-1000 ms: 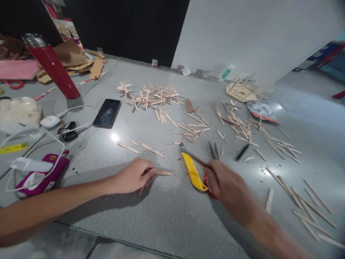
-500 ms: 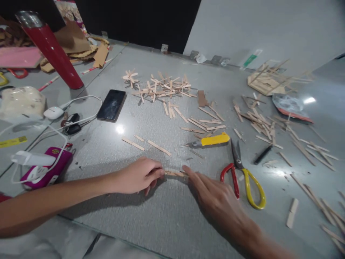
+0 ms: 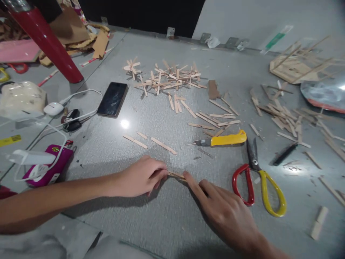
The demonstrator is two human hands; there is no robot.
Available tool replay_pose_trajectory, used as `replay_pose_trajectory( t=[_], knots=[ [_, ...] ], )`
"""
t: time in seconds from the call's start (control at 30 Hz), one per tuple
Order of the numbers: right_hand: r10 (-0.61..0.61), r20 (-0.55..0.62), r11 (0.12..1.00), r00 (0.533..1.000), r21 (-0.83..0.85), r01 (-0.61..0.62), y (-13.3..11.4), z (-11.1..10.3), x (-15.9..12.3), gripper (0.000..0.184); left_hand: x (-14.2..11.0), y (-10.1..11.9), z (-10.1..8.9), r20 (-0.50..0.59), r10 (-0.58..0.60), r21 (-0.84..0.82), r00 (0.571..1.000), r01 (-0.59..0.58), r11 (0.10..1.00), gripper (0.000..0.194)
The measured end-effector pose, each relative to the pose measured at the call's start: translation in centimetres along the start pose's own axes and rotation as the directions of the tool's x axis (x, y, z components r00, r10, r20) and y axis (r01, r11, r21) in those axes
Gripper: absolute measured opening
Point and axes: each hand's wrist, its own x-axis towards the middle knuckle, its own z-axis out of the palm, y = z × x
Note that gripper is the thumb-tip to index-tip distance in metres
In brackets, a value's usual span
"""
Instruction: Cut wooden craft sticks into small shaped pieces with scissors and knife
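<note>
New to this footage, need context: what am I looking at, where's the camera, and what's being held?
There's no machine: these are one person's bare hands. The view comes from a camera worn on the head, looking forward and down. The left hand pinches one end of a thin wooden stick; the right hand appears to touch its other end. On the table lie scissors, a yellow-handled tool, loose sticks and a phone.

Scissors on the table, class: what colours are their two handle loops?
A red loop and a yellow loop, both clear in the head view.
</note>
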Motion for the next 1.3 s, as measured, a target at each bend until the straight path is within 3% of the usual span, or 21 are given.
replay_pose_trajectory(
  t=[0.53, 0.83, 1.13, 1.3],
  knots=[
    [-0.010, 0.023, 1.000, 1.000, -0.017, 0.011, -0.2, 0.0, 0.2, 0.043, -0.1, -0.4, 0.5, -0.055, 0.057, 0.033, 0.997, -0.055, 0.998, 0.040],
    [-0.051, 0.050, 0.960, 0.997, -0.272, 0.063, -2.0, -1.1, 0.6, 0.041, -0.2, -0.4, 0.7, -0.082, 0.101, 0.064, 0.992, -0.096, 0.993, 0.039],
    [-0.044, 0.080, 0.983, 0.996, -0.173, 0.057, -1.1, -0.1, 0.3, 0.050, -0.2, -0.6, 0.8, -0.116, 0.101, 0.062, 0.988, -0.095, 0.994, 0.039],
    [0.029, 0.174, 0.950, 0.984, -0.310, 0.027, -1.2, -0.6, 1.3, 0.042, -0.1, -0.5, 1.0, -0.127, 0.093, 0.108, 0.987, -0.080, 0.991, 0.037]
  ],
)
